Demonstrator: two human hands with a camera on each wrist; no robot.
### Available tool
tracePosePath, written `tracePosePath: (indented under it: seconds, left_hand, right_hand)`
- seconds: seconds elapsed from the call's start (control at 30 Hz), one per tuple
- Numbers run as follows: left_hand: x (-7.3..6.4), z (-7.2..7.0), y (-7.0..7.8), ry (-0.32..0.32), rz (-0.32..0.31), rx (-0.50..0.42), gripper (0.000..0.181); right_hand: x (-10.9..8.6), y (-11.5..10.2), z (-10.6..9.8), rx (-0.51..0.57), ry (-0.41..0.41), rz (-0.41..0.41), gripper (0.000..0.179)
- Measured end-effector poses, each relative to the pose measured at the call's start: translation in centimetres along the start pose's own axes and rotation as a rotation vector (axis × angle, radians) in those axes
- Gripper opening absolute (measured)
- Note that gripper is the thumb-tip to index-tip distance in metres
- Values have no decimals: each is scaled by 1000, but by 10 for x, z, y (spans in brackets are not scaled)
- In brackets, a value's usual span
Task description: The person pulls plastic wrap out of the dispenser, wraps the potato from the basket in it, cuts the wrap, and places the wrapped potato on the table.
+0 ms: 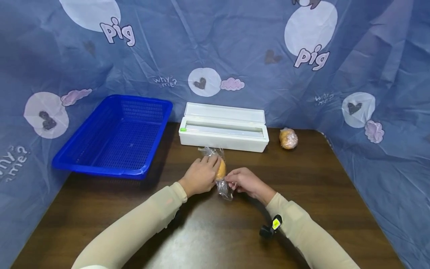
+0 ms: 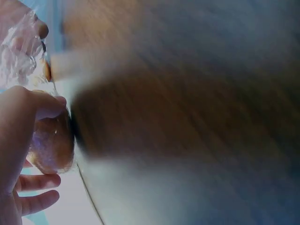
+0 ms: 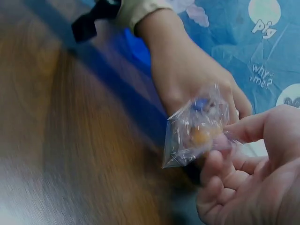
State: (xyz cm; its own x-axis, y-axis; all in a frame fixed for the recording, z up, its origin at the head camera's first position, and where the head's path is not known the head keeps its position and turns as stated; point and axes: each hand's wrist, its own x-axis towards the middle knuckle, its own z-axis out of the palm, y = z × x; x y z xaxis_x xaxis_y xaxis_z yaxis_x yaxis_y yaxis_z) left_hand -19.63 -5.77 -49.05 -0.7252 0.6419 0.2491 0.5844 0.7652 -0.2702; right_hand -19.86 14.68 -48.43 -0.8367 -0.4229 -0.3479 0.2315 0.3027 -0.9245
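A golden-brown bread roll (image 1: 221, 170) in clear cling film (image 1: 223, 190) is held just above or on the table in the middle; I cannot tell which. My left hand (image 1: 201, 175) grips it from the left, and the left wrist view shows the thumb and fingers around the roll (image 2: 55, 147). Loose film sticks out at both ends of it. At the near end, my right hand (image 1: 248, 183) pinches the film between thumb and forefinger. The right wrist view shows this crumpled film (image 3: 180, 143) flaring out past the fingertips.
Behind the hands stands a long white cling film dispenser (image 1: 223, 142) with its lid raised. A second wrapped roll (image 1: 288, 138) sits to its right. At the left is a blue plastic basket (image 1: 97, 171). Printed blue cloth (image 1: 255, 45) hangs around the brown table (image 1: 302, 179).
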Motion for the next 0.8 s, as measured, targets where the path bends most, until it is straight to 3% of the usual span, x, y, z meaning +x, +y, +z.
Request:
tracePosePath:
  seconds: [0.13, 0.23, 0.37, 0.5, 0.63, 0.7, 0.8]
  left_hand:
    - [1, -2, 1, -24, 0, -1, 80]
    - [1, -3, 1, -34, 3, -3, 81]
    - [1, -3, 1, -14, 4, 10, 79]
    - [1, -1, 1, -9, -2, -6, 77]
    - [1, 0, -2, -51, -16, -78, 79]
    - [0, 1, -5, -63, -31, -138, 79]
    - [-6, 2, -12, -59, -55, -236, 81]
  right_hand:
    - [0, -1, 3, 326, -67, 53, 12]
    - [3, 0, 6, 531, -55, 61, 15]
    - [6, -2, 7, 632, -4, 35, 5]
    - [8, 0, 2, 642, 18, -20, 16]
    - [8, 12, -10, 552, 36, -123, 31]
    - [9, 22, -16, 359, 59, -209, 37]
    - [12, 32, -17, -75, 97, -376, 52]
